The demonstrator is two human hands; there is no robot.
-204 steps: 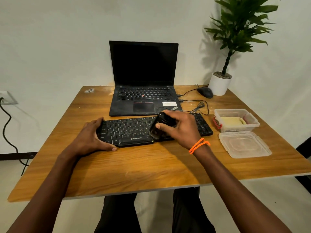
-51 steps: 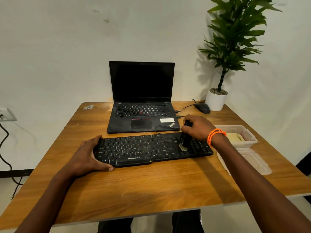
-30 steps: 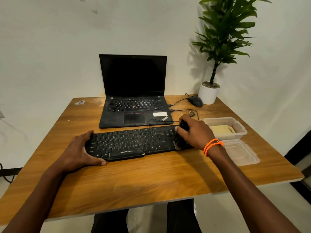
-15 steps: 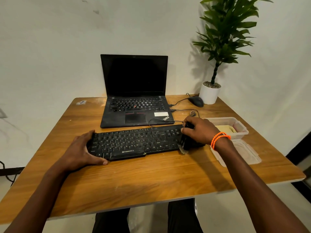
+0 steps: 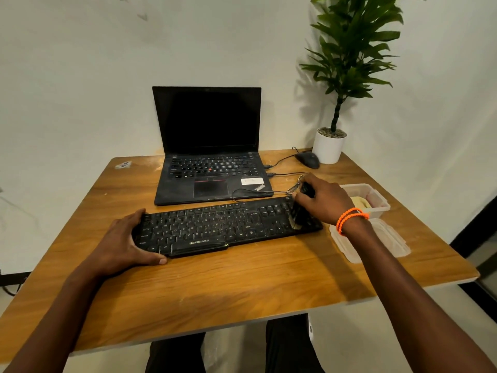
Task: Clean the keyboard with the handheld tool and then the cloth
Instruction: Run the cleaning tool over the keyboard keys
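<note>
Two hands: left hand (image 5: 122, 242) steadies keyboard (image 5: 223, 227), right hand (image 5: 324, 201) presses brush (image 5: 299, 215).

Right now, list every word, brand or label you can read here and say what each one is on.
"ZEBRONICS": front edge of the black keyboard.
"ThinkPad": palm rest corner of the laptop.
White sticker on the laptop palm rest: too small to read.
Sticker on the table's far left corner: blurred, unreadable.
Key legends on both keyboards: mostly too small to read.

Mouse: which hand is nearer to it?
Right. The right hand is just in front of the mouse, holding the tool; the left hand grips the keyboard's far end.
</note>
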